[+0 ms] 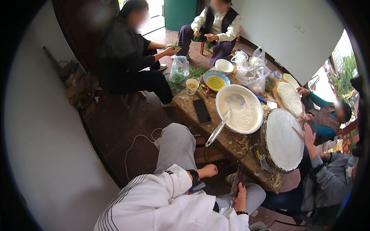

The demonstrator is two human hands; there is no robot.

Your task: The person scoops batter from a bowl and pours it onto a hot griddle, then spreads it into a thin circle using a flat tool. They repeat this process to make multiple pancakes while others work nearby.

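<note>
My left hand (209,171), fingers curled in with nothing seen in them, rests over my lap past the knee in grey trousers. My right hand (240,195) grips a flat dark brown blade-like board (237,181) beside the table's near edge. Past it stands a round griddle (284,140), its top covered by a white layer of batter. To its left a large white basin (251,124) holds creamy batter, and a metal ladle (221,127) lies in it with its handle over the rim.
A wooden table (231,144) carries a black phone (201,111), a paper cup (192,86), a blue-rimmed bowl (216,80), a white bowl (224,66), plastic bags (253,72) and flatbreads (289,98). Several people sit around; one person's hand (309,134) is at the griddle. A white cable (127,153) crosses the floor.
</note>
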